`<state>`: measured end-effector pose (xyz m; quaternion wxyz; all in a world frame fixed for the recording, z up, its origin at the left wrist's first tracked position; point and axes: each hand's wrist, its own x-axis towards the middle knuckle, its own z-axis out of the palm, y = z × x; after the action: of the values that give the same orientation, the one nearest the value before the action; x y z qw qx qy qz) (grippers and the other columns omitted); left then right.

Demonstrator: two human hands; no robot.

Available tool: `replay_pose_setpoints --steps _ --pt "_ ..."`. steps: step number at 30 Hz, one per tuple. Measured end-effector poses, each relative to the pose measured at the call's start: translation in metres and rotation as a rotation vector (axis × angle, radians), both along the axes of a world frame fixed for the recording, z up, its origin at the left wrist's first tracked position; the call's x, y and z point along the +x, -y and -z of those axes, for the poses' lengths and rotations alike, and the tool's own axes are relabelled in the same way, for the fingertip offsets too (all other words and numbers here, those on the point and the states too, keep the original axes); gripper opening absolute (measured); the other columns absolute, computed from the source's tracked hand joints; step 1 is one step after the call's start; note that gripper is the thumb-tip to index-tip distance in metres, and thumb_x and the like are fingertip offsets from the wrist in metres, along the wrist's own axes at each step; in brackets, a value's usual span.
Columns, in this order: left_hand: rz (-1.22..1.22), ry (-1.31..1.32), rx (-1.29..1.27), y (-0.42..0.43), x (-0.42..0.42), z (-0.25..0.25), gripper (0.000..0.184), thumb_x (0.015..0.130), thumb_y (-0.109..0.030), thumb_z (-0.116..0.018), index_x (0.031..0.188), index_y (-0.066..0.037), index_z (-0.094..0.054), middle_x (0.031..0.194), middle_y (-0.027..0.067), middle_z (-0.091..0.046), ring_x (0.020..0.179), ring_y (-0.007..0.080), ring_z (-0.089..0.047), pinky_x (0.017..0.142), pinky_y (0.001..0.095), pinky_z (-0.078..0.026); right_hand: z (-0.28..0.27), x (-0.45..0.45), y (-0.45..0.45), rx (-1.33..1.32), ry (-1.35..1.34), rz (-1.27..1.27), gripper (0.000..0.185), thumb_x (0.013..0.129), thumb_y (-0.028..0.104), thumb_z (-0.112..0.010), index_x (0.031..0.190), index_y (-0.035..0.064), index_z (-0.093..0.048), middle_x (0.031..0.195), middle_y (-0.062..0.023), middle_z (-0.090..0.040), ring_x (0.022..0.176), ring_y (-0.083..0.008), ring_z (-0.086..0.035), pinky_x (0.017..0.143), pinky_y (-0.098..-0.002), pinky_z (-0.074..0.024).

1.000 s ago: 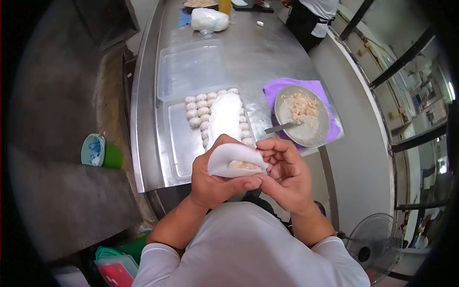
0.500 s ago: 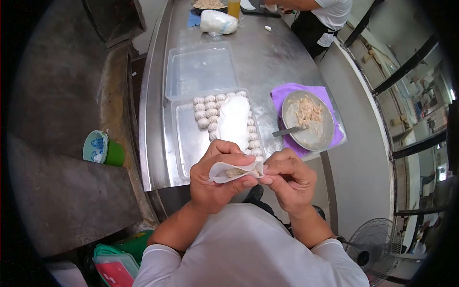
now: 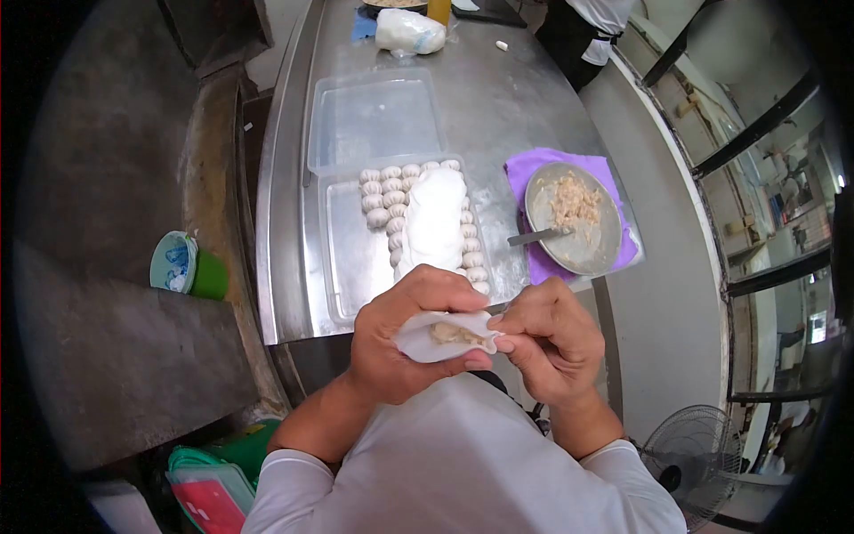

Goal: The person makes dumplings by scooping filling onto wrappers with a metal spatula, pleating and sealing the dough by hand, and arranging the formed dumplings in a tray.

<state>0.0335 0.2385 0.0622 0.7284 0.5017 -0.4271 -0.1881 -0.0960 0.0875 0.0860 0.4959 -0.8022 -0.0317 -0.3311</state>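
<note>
A thin white dumpling wrapper [image 3: 418, 341] is cupped in my left hand [image 3: 391, 334], fingers along its far edge and thumb along its near edge. Pale filling [image 3: 454, 334] lies in the fold. My right hand [image 3: 556, 343] pinches the wrapper's right end between thumb and fingertips, where small pleats are gathered. Just beyond my hands a clear plastic tray [image 3: 336, 267] holds rows of pleated dumplings [image 3: 378, 216] and a white mound of sheet-like material [image 3: 436, 218] lying over part of them.
To the right, a metal bowl [image 3: 605, 254] of filling with a flat-handled utensil [image 3: 531, 238] rests on a purple cloth [image 3: 525, 165]. A clear lid [image 3: 374, 120] and a white plastic-wrapped bundle [image 3: 409, 34] lie farther up the steel table [image 3: 498, 116]. Another person [image 3: 587, 36] stands at the far right.
The wrapper has tilted and opened wider, showing more filling. My hands have shifted slightly, still pinching its right end. The other person has moved partly out of view.
</note>
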Motion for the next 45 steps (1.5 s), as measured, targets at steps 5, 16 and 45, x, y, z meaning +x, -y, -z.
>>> replay_pose_setpoints --steps 5,16,45 --pt "0.044 -0.041 -0.072 -0.001 0.002 0.012 0.041 0.071 -0.006 -0.091 0.108 -0.004 -0.073 0.113 0.0116 -0.065 0.102 0.0183 -0.065 0.086 0.0297 -0.053 -0.008 -0.002 -0.011 0.052 -0.06 0.068 0.015 0.084 0.003 -0.077 0.096 -0.0011 -0.071 0.086 -0.0081 -0.062 0.079 -0.0175 -0.054 0.067 -0.0279 -0.0429" --pt "0.06 -0.045 0.002 -0.004 -0.001 0.008 0.035 0.073 -0.003 -0.089 0.104 -0.004 -0.073 0.117 0.0114 -0.064 0.108 0.019 -0.064 0.091 0.0308 -0.052 -0.002 -0.004 -0.014 -0.079 -0.04 0.055 0.02 0.084 -0.004 -0.073 0.104 -0.0012 -0.072 0.094 -0.0109 -0.063 0.082 -0.0198 -0.059 0.068 -0.0288 -0.0493" --pt "0.086 -0.104 -0.043 0.003 -0.005 0.02 0.04 0.078 -0.006 -0.087 0.113 0.001 -0.067 0.115 0.0127 -0.062 0.108 0.0197 -0.061 0.092 0.032 -0.049 0.003 0.0 -0.006 -0.105 0.007 0.004 0.013 0.089 -0.003 -0.069 0.102 -0.0046 -0.066 0.094 -0.0128 -0.065 0.081 -0.0231 -0.057 0.066 -0.0306 -0.0477"
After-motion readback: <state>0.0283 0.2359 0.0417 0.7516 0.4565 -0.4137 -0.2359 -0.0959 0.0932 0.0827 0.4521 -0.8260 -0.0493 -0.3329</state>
